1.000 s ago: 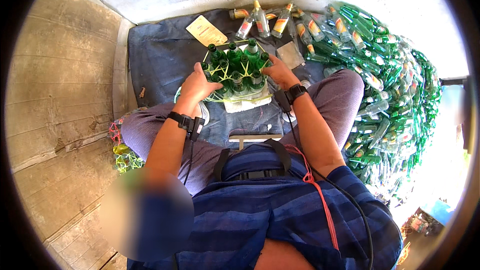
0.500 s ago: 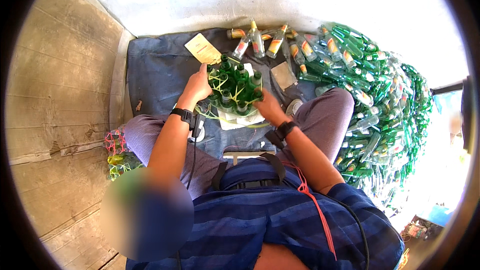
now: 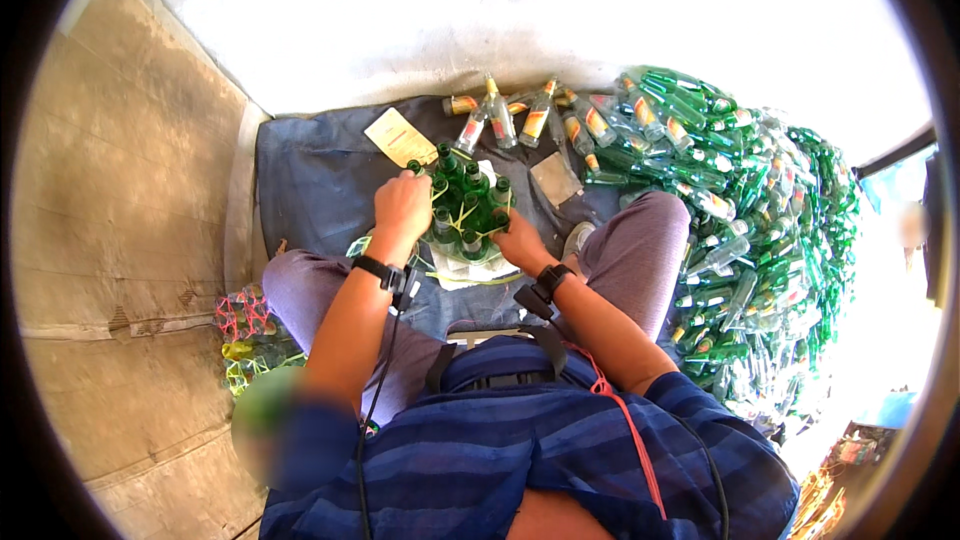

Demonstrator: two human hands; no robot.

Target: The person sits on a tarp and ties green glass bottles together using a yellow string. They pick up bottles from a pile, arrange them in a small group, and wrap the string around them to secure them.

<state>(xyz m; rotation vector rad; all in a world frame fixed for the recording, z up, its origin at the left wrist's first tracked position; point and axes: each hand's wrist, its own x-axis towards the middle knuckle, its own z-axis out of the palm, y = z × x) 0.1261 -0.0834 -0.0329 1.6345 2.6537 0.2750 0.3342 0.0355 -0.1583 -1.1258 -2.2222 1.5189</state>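
Several green glass bottles (image 3: pixel 470 208) stand upright in a tight cluster between my legs, with thin yellow-green plastic strap (image 3: pixel 466 210) crossing among their necks. At the cluster's left side my left hand (image 3: pixel 403 208) is closed, knuckles up; what lies in its fingers is hidden. My right hand (image 3: pixel 521 243) is on the right near side, its fingers curled against a green bottle (image 3: pixel 500 221). Under the cluster shows a pale sheet (image 3: pixel 468 274). A loose length of strap (image 3: pixel 480 281) trails in front of it.
A large heap of green and clear bottles (image 3: pixel 740 230) rises at the right. Clear labelled bottles (image 3: pixel 537 115) lean near the wall. A yellowish card (image 3: pixel 399 137) and a brown piece of cardboard (image 3: pixel 555 180) lie on the dark sheet (image 3: pixel 310 160). Strapped bundles (image 3: pixel 245 325) sit beside my left knee.
My left hand has gone from a finger stretched along the cluster's left edge to a closed fist there. My right hand stays at the right side. The whole view has shifted slightly.
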